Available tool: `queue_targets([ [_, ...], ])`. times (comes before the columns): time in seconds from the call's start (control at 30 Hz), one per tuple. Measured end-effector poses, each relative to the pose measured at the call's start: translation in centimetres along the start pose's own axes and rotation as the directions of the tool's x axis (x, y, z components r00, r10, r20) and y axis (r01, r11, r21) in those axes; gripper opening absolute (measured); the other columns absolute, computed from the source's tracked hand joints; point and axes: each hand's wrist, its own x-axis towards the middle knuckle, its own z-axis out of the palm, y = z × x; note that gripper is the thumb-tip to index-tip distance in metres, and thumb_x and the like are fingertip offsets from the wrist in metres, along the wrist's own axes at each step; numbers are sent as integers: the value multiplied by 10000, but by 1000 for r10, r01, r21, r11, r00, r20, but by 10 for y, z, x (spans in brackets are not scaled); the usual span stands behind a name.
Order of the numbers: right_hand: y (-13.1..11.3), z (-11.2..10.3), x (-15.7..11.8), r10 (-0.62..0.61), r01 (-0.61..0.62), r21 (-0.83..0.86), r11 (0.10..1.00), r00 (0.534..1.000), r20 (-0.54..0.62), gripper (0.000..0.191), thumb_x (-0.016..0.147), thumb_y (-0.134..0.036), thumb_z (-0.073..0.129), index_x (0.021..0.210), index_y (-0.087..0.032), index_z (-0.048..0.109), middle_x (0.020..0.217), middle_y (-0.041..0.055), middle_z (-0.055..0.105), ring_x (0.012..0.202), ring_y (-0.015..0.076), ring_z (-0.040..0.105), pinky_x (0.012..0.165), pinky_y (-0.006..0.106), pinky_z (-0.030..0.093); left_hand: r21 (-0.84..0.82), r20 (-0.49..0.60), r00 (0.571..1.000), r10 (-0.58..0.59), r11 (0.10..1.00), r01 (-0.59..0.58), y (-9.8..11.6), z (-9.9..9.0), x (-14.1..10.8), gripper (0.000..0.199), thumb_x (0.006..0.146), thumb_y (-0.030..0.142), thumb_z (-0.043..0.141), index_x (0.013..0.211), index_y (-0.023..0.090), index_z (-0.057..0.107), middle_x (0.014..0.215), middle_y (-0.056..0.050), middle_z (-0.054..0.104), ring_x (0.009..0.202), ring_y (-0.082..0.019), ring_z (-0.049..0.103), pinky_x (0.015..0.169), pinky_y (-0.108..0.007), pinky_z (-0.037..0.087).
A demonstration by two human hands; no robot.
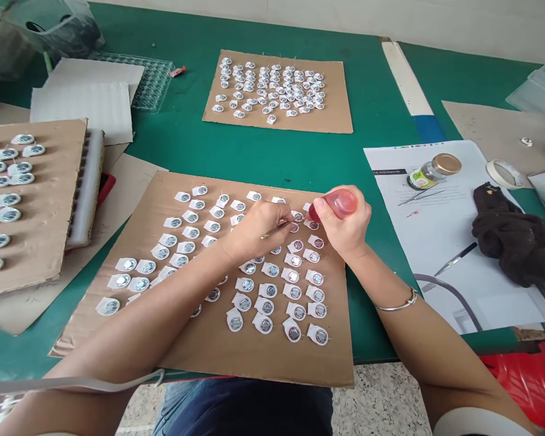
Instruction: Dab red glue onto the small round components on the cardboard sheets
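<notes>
A large cardboard sheet (254, 363) lies before me, bearing rows of small white parts (267, 290) with round silvery centres. My left hand (260, 229) reaches over its upper middle, fingers pinched round a thin metal tool (276, 231) that looks like tweezers. Its tip is hidden behind the fingers. Wrapped in my right hand (350, 227) is a red squeeze bottle (340, 203), tilted with its narrow end down to the left, close to the parts at the sheet's upper right. Some right-hand columns show reddish marks around their centres. My forearms hide several parts.
Another cardboard sheet (340, 115) with similar parts lies at the back; a third (45, 242) rests raised at left. On the right are printed paper (390, 200), a glass jar (429, 172), a tape roll (504, 174), a craft knife (456, 258) and dark cloth (513, 236).
</notes>
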Motion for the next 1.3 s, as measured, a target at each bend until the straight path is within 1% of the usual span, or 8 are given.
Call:
queue_targets([
  [0.3,1,0,-2,-4,4,0,1000,1000,11,296,707,-467,642,764,-207,512,672,9,625,602,153,603,584,326,520,-34,2,1000,-19,999,19,-2,-1,0,120,780,164,534,789,142,652,656,-10,621,548,-91,526,509,-221,393],
  [0.6,-1,1,-2,-11,11,-9,1000,1000,11,301,711,-477,633,760,-208,507,661,5,624,597,151,598,579,322,515,-35,1,1000,-31,999,31,-1,-2,1,109,773,160,545,779,146,653,654,-3,620,545,-87,522,512,-215,388],
  [1.0,-1,2,-4,-16,16,-11,1000,998,53,306,731,-495,609,777,-212,502,712,13,641,647,160,617,618,337,526,-63,-14,999,-34,997,33,-3,-1,1,130,770,160,546,808,146,669,680,-9,646,571,-97,547,519,-211,402],
  [1.2,-1,4,-4,-45,43,40,998,998,34,276,728,-441,639,784,-207,504,703,11,637,640,153,616,610,325,527,-52,-13,999,-35,998,35,-3,-1,1,111,767,158,555,786,153,664,659,5,636,564,-91,539,523,-211,394],
  [1.3,-2,4,-4,-42,41,36,998,999,24,284,719,-447,644,792,-208,509,700,8,637,635,155,616,607,327,528,-53,-11,999,-38,998,37,-2,-2,1,112,763,149,552,785,152,662,668,2,640,569,-93,542,530,-214,395],
])
